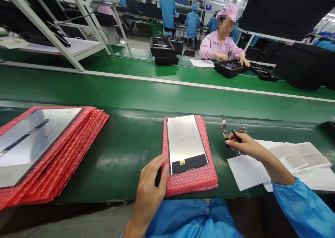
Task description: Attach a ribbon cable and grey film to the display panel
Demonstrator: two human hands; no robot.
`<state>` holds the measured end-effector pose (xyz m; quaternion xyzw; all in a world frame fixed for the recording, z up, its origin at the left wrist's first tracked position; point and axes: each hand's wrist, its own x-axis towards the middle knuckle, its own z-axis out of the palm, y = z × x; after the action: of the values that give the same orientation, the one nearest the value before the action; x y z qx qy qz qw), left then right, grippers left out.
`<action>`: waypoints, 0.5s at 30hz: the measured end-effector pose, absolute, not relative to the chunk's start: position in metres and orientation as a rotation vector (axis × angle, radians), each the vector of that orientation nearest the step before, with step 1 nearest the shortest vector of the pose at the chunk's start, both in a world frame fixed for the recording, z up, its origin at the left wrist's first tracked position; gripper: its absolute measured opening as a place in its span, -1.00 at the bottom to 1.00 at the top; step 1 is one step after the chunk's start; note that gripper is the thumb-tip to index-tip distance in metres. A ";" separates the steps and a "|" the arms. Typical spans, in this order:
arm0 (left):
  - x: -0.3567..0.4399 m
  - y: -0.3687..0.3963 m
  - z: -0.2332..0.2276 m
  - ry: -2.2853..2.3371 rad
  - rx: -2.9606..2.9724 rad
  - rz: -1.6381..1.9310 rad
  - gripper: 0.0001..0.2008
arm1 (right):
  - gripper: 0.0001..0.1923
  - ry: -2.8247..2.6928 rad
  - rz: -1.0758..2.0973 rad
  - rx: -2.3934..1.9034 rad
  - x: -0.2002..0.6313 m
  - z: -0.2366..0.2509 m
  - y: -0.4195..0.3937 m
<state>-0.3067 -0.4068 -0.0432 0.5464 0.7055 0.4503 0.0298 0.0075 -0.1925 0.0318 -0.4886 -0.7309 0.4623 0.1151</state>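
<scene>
A flat display panel [186,133], silvery with a black strip and a small gold connector at its near end, lies on a short stack of red bubble-wrap bags [192,182]. My left hand [150,184] rests at the left edge of this stack, thumb and fingers apart, gripping nothing. To the right, my right hand [243,144] is closed, its fingertips pinching the near end of a thin flex cable [224,123]. A slim black tool [237,136], kind unclear, also sits in that hand. More small flex cables [243,129] lie just behind it, partly hidden.
Left stands a thick stack of red bubble bags [78,150] with a large panel [39,133] on top. White sheets [248,170] lie under my right forearm. Across the green belt [131,91], a co-worker [217,46] handles black trays [230,68]. A white metal rack [75,61] stands back left.
</scene>
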 end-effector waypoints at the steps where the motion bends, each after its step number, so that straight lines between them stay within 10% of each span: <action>1: -0.306 -0.408 -0.043 2.152 1.737 1.380 -0.69 | -0.68 -2.087 1.444 -1.411 0.002 0.033 -0.198; 15: -0.271 -0.400 -0.037 2.013 1.791 1.158 -0.55 | -0.74 -2.071 2.023 -0.962 -0.094 0.024 -0.230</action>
<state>-0.2710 -0.3997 -0.0369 0.6074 0.6825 0.3928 0.1044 -0.0943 -0.2295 0.0240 -0.3149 -0.6781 0.6626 0.0454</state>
